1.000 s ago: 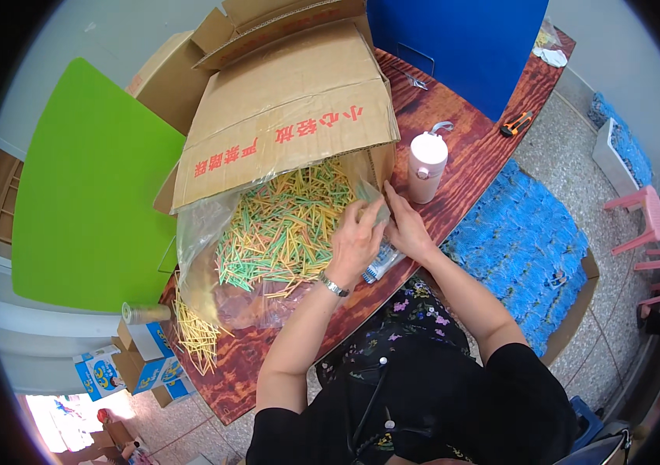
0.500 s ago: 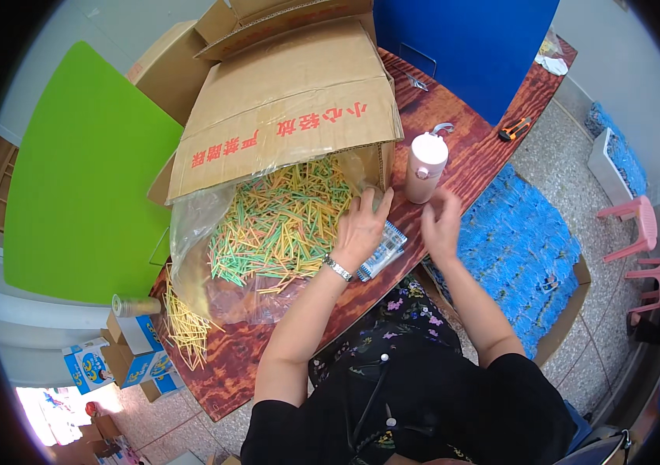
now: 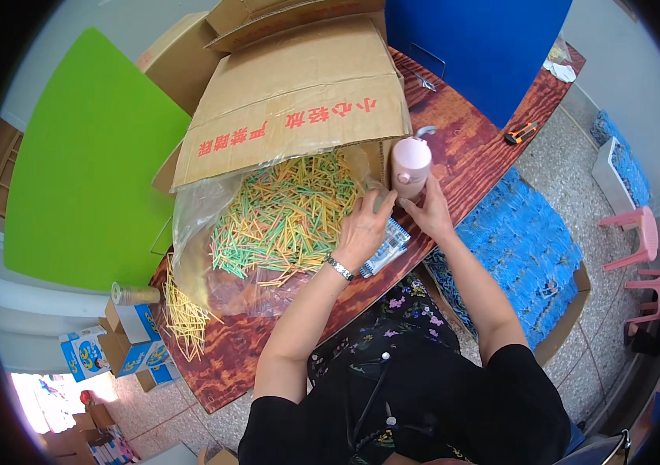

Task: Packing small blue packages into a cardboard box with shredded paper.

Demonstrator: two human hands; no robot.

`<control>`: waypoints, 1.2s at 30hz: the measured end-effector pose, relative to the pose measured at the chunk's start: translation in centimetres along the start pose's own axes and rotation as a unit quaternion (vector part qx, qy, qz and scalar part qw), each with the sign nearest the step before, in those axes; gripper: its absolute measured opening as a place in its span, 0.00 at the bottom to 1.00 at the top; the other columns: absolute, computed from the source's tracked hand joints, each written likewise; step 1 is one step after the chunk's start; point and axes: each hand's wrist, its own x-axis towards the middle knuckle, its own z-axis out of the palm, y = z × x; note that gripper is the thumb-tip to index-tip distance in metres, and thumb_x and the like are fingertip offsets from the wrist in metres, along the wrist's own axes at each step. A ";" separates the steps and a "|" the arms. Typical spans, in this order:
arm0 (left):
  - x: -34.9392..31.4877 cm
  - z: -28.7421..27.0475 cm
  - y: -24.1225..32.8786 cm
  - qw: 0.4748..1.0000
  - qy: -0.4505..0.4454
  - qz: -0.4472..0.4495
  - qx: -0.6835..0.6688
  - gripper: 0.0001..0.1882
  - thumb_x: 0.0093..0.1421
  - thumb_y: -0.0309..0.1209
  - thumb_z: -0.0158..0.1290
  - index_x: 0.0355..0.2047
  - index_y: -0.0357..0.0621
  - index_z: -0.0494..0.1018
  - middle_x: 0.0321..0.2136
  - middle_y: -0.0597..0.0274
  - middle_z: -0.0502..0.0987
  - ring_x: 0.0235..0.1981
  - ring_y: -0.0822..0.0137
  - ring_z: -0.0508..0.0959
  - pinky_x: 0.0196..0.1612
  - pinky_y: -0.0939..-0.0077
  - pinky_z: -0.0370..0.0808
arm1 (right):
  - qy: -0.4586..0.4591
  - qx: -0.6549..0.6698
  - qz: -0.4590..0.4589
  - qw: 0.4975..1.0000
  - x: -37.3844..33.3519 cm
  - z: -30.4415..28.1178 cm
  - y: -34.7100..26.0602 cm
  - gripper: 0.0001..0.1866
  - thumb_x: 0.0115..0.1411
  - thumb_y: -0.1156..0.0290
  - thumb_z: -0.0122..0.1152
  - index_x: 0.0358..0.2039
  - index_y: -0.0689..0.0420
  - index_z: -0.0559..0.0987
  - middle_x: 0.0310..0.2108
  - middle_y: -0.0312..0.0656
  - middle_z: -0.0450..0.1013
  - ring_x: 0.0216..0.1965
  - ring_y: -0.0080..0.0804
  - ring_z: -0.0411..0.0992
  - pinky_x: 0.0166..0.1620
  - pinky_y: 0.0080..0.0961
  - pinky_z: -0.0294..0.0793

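Observation:
A pale pink bottle (image 3: 411, 164) with a grey strap loop stands on the table beside the cardboard box (image 3: 299, 93). My right hand (image 3: 432, 211) is closed around its lower right side, thumb in front and fingers partly hidden behind it. My left hand (image 3: 366, 231), with a metal watch on the wrist, reaches toward the bottle's base, fingers stretched out over a small stack of blue-and-white packets (image 3: 387, 249). Yellow, green and pink thin sticks (image 3: 283, 217) spill from the box's plastic-lined mouth, just left of that hand.
Loose yellow sticks (image 3: 185, 322) and a clear jar (image 3: 134, 294) are at the table's left end. A green panel (image 3: 86, 178) and a blue panel (image 3: 473, 54) flank the box. An orange-black cutter (image 3: 521, 133) lies near the far edge. Right of the table, blue packets fill a carton (image 3: 520, 248).
My right hand has moved in from beside the bottle and taken hold of it. The bottle has shifted left, closer to the box. My left hand stays over the packets.

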 end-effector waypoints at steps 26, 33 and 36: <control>-13.8 -1.5 1.3 0.994 0.043 0.008 -0.095 0.18 0.52 0.27 0.56 0.46 0.44 0.76 0.45 0.53 0.72 0.45 0.55 0.73 0.44 0.63 0.75 | -0.135 -0.170 -0.037 0.976 -6.2 -1.1 -2.1 0.17 0.58 0.68 0.59 0.47 0.59 0.75 0.32 0.51 0.77 0.28 0.45 0.76 0.32 0.36 0.74; -13.6 -0.1 0.8 0.992 0.081 0.040 -0.084 0.14 0.51 0.25 0.58 0.40 0.38 0.76 0.37 0.56 0.75 0.36 0.58 0.77 0.38 0.66 0.75 | -0.192 -0.197 0.044 0.960 -5.5 -0.5 -3.8 0.22 0.56 0.68 0.59 0.52 0.54 0.73 0.36 0.52 0.77 0.39 0.52 0.75 0.43 0.43 0.73; -13.2 -0.8 0.6 0.982 0.142 0.013 -0.120 0.11 0.52 0.22 0.57 0.37 0.38 0.76 0.34 0.56 0.76 0.35 0.57 0.78 0.37 0.65 0.75 | -0.177 -0.114 0.062 0.976 -5.4 -0.4 -3.8 0.19 0.58 0.70 0.60 0.50 0.58 0.73 0.32 0.47 0.76 0.33 0.38 0.75 0.37 0.33 0.73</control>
